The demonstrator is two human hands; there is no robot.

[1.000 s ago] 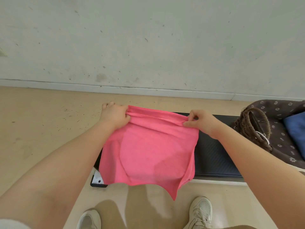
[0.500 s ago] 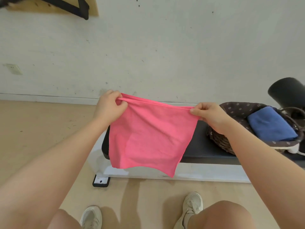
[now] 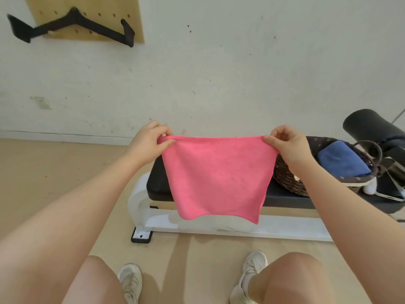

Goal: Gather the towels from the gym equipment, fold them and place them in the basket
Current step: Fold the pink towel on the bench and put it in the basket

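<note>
A pink towel (image 3: 217, 176) is hanging in the air, stretched flat by its top edge in front of a padded black counter (image 3: 285, 195), its lower edge drooping free above the white frame. The left hand (image 3: 149, 142) is pinching the towel's upper left corner, fingers (image 3: 167, 142) curled tightly on the cloth; the right hand (image 3: 287, 142) is pinching the upper right corner the same way. Just behind the right wrist, a dark woven basket (image 3: 287, 181) with a patterned liner is sitting on the counter, and a folded blue towel (image 3: 341, 160) is lying inside it. A black roll pad (image 3: 372, 126) is rising past the basket. On the wall, a black handle bar (image 3: 72, 26) is hanging from a wooden pegboard (image 3: 103, 9). The person's knees and white shoes (image 3: 131, 281) are showing over the beige floor
</note>
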